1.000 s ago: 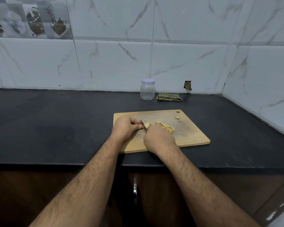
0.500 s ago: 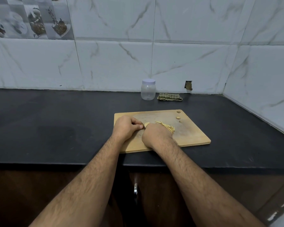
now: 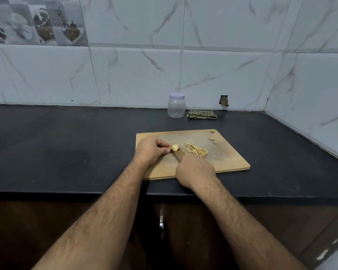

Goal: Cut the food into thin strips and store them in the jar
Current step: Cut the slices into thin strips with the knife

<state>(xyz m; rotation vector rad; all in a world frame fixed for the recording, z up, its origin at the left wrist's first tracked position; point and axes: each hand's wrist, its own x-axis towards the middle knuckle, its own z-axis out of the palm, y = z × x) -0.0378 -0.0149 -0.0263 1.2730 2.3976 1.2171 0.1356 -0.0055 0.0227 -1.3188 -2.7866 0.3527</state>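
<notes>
- Compared with a second ago, when both hands sat bunched together over the food, the right hand (image 3: 194, 170) has pulled back toward the near edge of the cutting board (image 3: 228, 160), and the knife (image 3: 176, 155) blade now shows between the hands.
- The right hand's fingers are wrapped round the knife handle; the blade tip sits right at the uncut chunk (image 3: 175, 147).
- The left hand (image 3: 151, 151) is curled, fingertips pinning that chunk to the board.
- The pile of cut strips (image 3: 196, 150) lies just beside it on the right, so I'd guess one slicing stroke just finished and a few more are left.
- The jar (image 3: 176, 106) is at the back by the wall, lid on, looks empty, well apart from the board, next to a folded cloth (image 3: 201, 114).
- So nothing's stored yet, and the lid has to come off first.
</notes>
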